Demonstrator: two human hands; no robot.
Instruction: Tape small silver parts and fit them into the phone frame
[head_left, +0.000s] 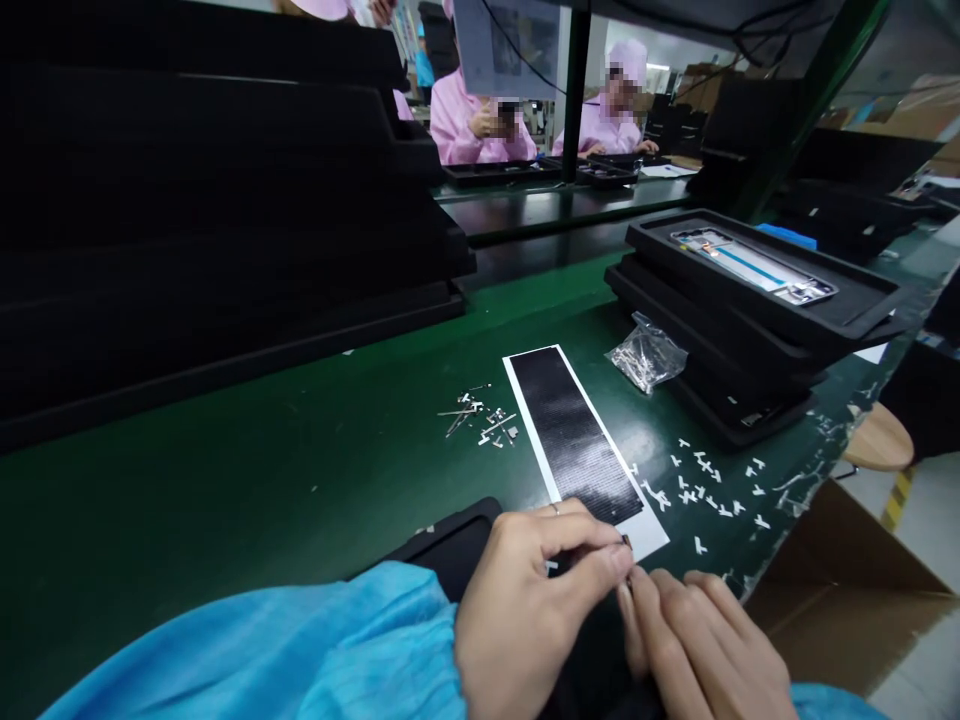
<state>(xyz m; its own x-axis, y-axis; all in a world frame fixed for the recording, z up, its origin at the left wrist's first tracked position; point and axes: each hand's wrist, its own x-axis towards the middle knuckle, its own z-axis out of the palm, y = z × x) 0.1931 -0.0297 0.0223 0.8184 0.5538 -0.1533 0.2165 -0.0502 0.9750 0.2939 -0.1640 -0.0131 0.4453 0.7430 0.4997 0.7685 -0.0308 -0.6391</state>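
Note:
My left hand is closed in a pinch, thumb against forefinger, on a small dark part whose kind I cannot make out. Against its fingertips, my right hand has thumb and fingers pressed together at the lower end of that part. Just beyond both hands lies a white sheet covered with a black, finely lined strip. Left of the sheet is a small pile of thin metal pieces. Scattered to its right are several small white T-shaped bits. A black tray is partly hidden behind my left hand.
Tall stacked black trays stand at left. More black trays at right carry a phone frame. Beside them lies a clear bag of small parts. An open cardboard box sits below the table edge. Co-workers in pink sit across.

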